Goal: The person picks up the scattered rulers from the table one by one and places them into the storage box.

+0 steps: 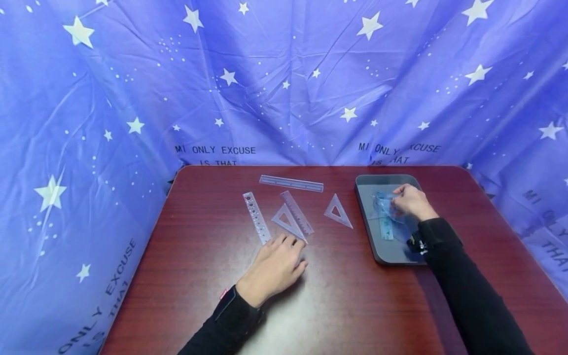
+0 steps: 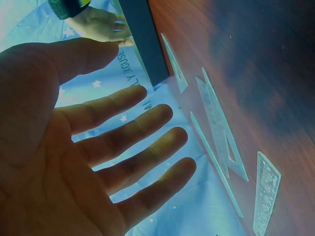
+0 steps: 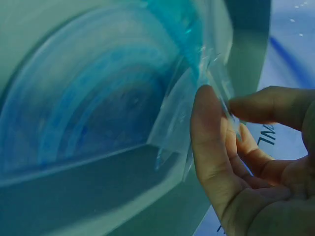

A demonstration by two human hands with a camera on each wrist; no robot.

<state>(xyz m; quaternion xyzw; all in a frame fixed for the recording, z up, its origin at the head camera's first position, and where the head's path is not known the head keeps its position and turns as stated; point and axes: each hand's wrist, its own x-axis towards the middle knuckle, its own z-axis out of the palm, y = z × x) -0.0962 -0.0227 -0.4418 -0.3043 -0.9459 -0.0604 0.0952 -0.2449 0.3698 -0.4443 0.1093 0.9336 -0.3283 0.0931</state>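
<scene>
My left hand (image 1: 272, 268) is over the table with its fingers extended, just in front of a clear set square (image 1: 289, 227) and a holed ruler (image 1: 257, 217). In the left wrist view the palm shows bare, fingers spread. Over the grey tray (image 1: 401, 250) at the right, my right hand (image 1: 410, 202) pinches a crinkled clear plastic piece (image 3: 172, 118) between thumb and fingers; its exact kind I cannot tell. A clear blue-tinted protractor (image 3: 98, 98) fills the left of the right wrist view. Inside the tray lies a blue ruler (image 1: 386, 230).
A clear toothed-edge ruler (image 1: 297, 212) lies against the set square. Farther back is a long clear ruler (image 1: 291, 183), and a second set square (image 1: 344, 220) lies left of the tray. A starry blue curtain (image 1: 284, 98) surrounds the dark red table (image 1: 199, 236).
</scene>
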